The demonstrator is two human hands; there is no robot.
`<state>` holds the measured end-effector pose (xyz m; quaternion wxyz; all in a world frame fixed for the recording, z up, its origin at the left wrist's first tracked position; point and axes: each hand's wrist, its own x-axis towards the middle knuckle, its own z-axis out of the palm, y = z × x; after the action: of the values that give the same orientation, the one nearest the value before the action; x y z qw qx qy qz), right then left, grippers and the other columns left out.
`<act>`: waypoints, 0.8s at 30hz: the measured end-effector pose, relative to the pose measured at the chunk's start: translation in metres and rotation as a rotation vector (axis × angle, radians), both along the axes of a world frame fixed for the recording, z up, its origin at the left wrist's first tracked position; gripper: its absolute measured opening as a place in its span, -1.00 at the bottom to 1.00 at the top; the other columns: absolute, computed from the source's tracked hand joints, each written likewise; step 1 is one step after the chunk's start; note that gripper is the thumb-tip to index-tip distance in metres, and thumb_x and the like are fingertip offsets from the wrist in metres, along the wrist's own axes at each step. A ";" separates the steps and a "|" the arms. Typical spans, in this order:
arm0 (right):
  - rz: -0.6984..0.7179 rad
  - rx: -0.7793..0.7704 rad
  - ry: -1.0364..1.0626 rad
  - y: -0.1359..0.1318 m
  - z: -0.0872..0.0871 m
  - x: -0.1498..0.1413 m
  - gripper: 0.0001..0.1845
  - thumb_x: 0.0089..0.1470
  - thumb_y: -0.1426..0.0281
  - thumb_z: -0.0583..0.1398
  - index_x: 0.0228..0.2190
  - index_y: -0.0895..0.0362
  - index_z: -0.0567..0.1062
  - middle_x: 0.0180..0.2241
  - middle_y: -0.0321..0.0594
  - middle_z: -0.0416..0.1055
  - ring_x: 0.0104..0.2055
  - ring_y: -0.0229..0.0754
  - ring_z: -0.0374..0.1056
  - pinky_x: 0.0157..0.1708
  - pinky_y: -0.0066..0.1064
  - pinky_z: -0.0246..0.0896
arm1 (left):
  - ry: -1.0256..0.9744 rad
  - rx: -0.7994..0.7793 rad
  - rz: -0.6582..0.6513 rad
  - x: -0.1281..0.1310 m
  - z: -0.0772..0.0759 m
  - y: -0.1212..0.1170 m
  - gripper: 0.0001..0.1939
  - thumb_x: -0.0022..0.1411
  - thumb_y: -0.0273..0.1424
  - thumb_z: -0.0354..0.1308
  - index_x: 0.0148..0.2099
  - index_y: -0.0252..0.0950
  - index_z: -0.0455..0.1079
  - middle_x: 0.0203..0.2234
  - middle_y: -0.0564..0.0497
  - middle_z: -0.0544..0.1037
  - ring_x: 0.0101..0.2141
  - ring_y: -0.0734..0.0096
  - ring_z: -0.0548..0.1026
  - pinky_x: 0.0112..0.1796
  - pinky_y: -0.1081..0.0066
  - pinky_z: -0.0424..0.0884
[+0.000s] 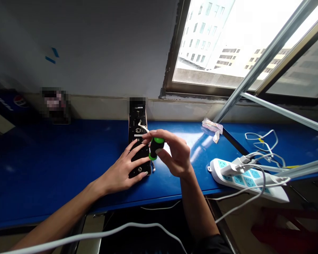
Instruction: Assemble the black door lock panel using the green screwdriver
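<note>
L hand (123, 169) lies flat, fingers spread, on black door-lock panel (139, 141), which sits on blue bench (55, 165) at abt 12 o'clock. R hand (176, 153) is closed round green-and-black screwdriver (156, 148) just above panel, tip prob. hidden behind fingers. Power strip (243, 178) w/ white cords (261, 139) at 3 o'clock.

From my screen, a white power strip (243, 178) with blue sockets sits at the lower right of the blue workbench (55, 165), white cords (262, 139) looping around it. A crumpled paper packet (212, 126) lies near the bench's back edge (its print is too small for me to read). At upper right, a window (209, 42) shows pale buildings behind a slanted metal rail (265, 60); a Pepsi logo (19, 101) sits far left.
</note>
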<state>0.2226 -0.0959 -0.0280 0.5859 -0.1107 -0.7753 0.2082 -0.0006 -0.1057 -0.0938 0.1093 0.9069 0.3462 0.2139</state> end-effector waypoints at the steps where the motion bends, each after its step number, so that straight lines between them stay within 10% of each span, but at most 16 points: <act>1: 0.032 -0.021 -0.006 0.000 -0.001 0.000 -0.52 0.33 0.44 0.19 0.23 -0.02 0.39 0.04 -0.08 0.56 -0.01 -0.07 0.54 -0.10 -0.16 0.56 | -0.005 0.004 0.002 0.000 0.000 0.000 -0.50 0.39 -0.21 0.21 0.34 -0.04 0.38 0.50 -0.02 -0.04 0.46 -0.34 -0.20 0.32 -0.33 0.14; 8: -0.188 0.053 0.073 0.007 -0.005 0.004 -0.47 0.03 0.42 0.46 0.04 -0.06 0.54 -0.25 -0.26 0.51 -0.35 -0.21 0.45 -0.38 -0.33 0.47 | 0.006 -0.008 -0.004 0.001 0.001 -0.001 -0.50 0.42 -0.21 0.17 0.36 -0.04 0.35 0.52 0.02 -0.12 0.48 -0.25 -0.26 0.36 -0.26 0.10; 15: 0.107 -0.037 -0.035 0.005 -0.009 0.009 -0.45 0.21 0.49 0.30 0.19 -0.04 0.40 -0.03 -0.12 0.60 0.02 -0.04 0.57 -0.04 -0.14 0.57 | 0.009 -0.009 -0.008 0.001 0.002 0.000 -0.51 0.41 -0.21 0.19 0.33 -0.08 0.38 0.49 -0.04 0.01 0.46 -0.29 -0.19 0.34 -0.29 0.13; 24: 0.053 0.017 -0.062 0.007 -0.004 0.003 -0.49 0.16 0.49 0.37 0.12 0.01 0.47 -0.02 -0.13 0.61 -0.11 -0.11 0.62 -0.12 -0.24 0.60 | -0.008 0.000 0.001 0.001 0.001 -0.001 -0.54 0.41 -0.20 0.20 0.31 -0.07 0.41 0.49 -0.04 0.00 0.46 -0.27 -0.14 0.34 -0.25 0.16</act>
<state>0.2261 -0.0894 -0.0321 0.5567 -0.0914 -0.7976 0.2136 0.0007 -0.1065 -0.0930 0.1105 0.9059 0.3459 0.2177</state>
